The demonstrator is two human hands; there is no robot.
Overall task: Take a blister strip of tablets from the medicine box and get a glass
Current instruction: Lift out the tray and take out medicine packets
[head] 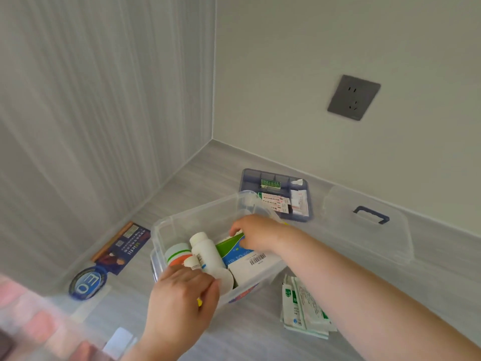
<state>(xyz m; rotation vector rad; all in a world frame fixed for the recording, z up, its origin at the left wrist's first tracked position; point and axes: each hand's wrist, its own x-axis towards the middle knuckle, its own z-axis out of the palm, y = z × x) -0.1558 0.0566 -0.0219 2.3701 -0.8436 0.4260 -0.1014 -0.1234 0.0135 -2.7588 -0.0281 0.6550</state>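
One view only, head camera, looking down into a corner of the grey table (197, 332).

Medicine box (182, 222): clear plastic, lid off, standing between both hands.
- Holds a tall white bottle (205, 252) lying tilted, a bottle with an orange-and-green label (177, 255), a green-and-blue carton (230, 247) and a white carton with a barcode (253, 265).
- No bare blister strip shows. Likely inside one of the cartons, or under them.

Right hand (256, 233): reaches in from the right, grip closed on the upper end of the green-and-blue carton. The carton's long axis runs from that grip down towards the near left. This hand is the nearer to it, so the lift is probably up and out to the right.

Left hand (182, 290): at the near rim, fingers bent against the bottles. Cannot tell whether its grip is on the rim or a bottle.

Behind the box, a blue divided tray (247, 178) with sachets in its compartments. Clear lid (369, 246) to its right. Loose sachets (304, 311) on the table near the right forearm.

No glass in view.
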